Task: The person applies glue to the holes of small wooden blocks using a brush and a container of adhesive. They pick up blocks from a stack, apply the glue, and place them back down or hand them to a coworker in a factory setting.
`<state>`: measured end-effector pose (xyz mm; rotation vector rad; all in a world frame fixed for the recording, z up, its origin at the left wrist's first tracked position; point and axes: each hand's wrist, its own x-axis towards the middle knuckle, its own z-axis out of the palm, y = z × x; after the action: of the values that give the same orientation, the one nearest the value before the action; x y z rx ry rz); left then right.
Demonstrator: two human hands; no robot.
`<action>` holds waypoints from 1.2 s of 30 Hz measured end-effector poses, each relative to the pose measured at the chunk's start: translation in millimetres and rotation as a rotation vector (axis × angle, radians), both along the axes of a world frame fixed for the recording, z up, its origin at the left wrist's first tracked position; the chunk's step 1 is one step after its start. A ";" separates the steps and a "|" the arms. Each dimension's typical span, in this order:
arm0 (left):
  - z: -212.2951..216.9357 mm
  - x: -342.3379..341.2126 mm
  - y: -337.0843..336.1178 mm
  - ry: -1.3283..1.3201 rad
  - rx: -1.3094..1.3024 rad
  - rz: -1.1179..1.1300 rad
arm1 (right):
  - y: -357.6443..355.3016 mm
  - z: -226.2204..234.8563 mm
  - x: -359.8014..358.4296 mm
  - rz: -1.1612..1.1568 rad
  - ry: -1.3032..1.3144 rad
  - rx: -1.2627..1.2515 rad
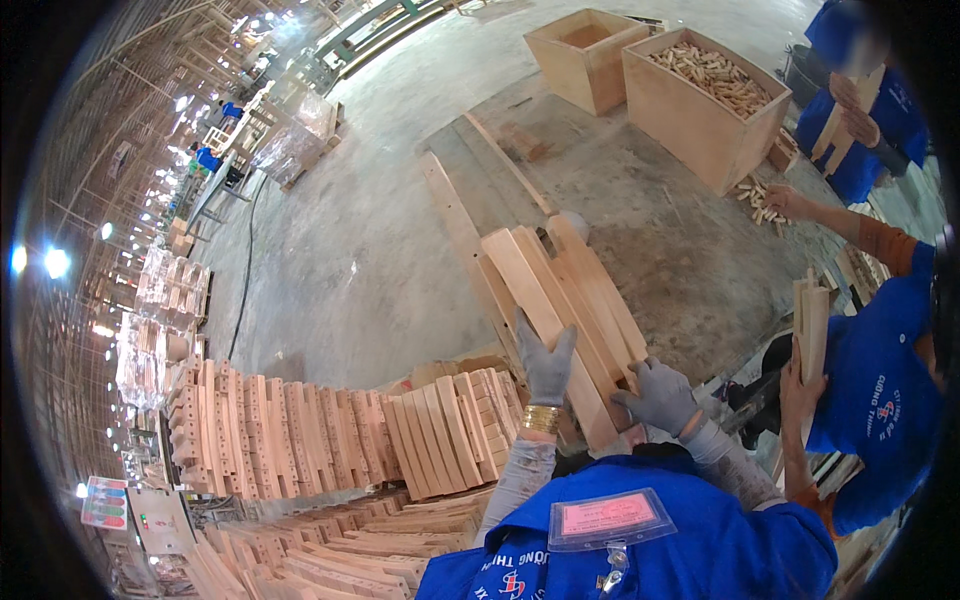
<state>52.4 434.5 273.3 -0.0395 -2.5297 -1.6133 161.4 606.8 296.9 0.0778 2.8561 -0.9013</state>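
Note:
Both my hands wear grey gloves and grip a bundle of long flat wooden slats [560, 290] that tilts up and away from me. My left hand [545, 365] presses flat against the near side of the bundle, with a gold bracelet at the wrist. My right hand [660, 395] clasps the lower right edge of the same slats. A longer single slat [455, 225] lies behind the bundle.
A row of drilled wooden parts [320, 435] stands stacked at lower left, with more below. Two plywood crates [700, 110] sit at the back, one full of short dowels. A person in blue [880, 390] holds a slat at right; another person stands behind.

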 end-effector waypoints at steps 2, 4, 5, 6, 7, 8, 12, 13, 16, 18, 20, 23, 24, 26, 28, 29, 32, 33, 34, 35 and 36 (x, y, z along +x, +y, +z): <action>-3.0 -2.1 -2.3 0.027 -0.004 0.019 | -0.8 -0.7 -9.2 0.007 0.048 -0.036; -4.8 1.3 -9.9 0.087 -0.134 0.062 | -10.7 -0.3 -13.0 0.028 0.111 -0.050; -8.1 2.4 -15.1 0.092 -0.118 0.061 | -17.8 3.3 -16.2 0.019 0.116 -0.063; -12.2 3.0 -18.9 0.095 -0.103 0.068 | -21.7 9.2 -15.6 0.019 0.119 -0.077; -9.5 2.2 -19.9 0.078 -0.102 0.021 | -24.3 10.5 -15.8 0.006 0.117 -0.087; -5.1 0.5 -17.3 0.062 -0.094 -0.036 | -26.5 8.6 -17.3 0.005 0.129 -0.093; 0.4 -0.6 -15.5 0.052 -0.061 -0.033 | -30.4 -0.6 -22.2 0.000 0.128 -0.101; 0.5 0.5 -18.0 0.054 -0.074 -0.034 | -31.0 -2.1 -23.5 0.002 0.116 -0.107; 4.4 -0.3 -22.6 0.025 -0.077 -0.054 | -31.0 0.4 -29.5 0.000 0.085 -0.039; 10.9 -2.0 -26.1 -0.044 -0.053 -0.077 | -38.2 7.1 -31.8 -0.030 0.062 -0.050; 6.4 -6.8 -29.6 -0.079 -0.081 -0.088 | -45.9 10.4 -32.8 -0.049 0.095 -0.041; 4.5 -13.0 -35.1 -0.119 -0.067 -0.123 | -55.9 4.9 -28.3 -0.079 0.181 -0.029; 4.9 -14.3 -35.0 -0.120 -0.051 -0.137 | -56.7 1.4 -27.3 -0.100 0.180 -0.031; 3.0 -14.4 -38.1 -0.116 -0.045 -0.154 | -60.9 -5.9 -25.7 -0.138 0.171 -0.045; 3.2 -15.1 -38.9 -0.101 -0.049 -0.167 | -64.5 -6.8 -25.5 -0.175 0.160 -0.053; 4.1 -14.9 -39.7 -0.138 -0.045 -0.181 | -68.2 -4.0 -25.5 -0.188 0.136 -0.051; 3.5 -13.3 -42.6 -0.103 -0.034 -0.182 | -76.9 4.2 -24.0 -0.203 0.114 -0.035; 2.6 -13.0 -43.7 -0.100 -0.030 -0.182 | -76.8 1.2 -21.6 -0.193 0.139 -0.027; 2.3 -12.8 -44.4 -0.097 -0.027 -0.185 | -76.3 -1.6 -19.3 -0.185 0.164 -0.019; 1.8 -12.0 -45.4 -0.096 -0.023 -0.187 | -76.0 -4.7 -18.1 -0.189 0.172 -0.031; 1.1 -11.9 -46.1 -0.107 -0.035 -0.194 | -75.5 -8.4 -17.0 -0.192 0.178 -0.044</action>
<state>40.6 388.4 274.4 -0.2141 -2.7089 -1.6808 144.4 531.3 288.6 0.2858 3.0317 -1.0559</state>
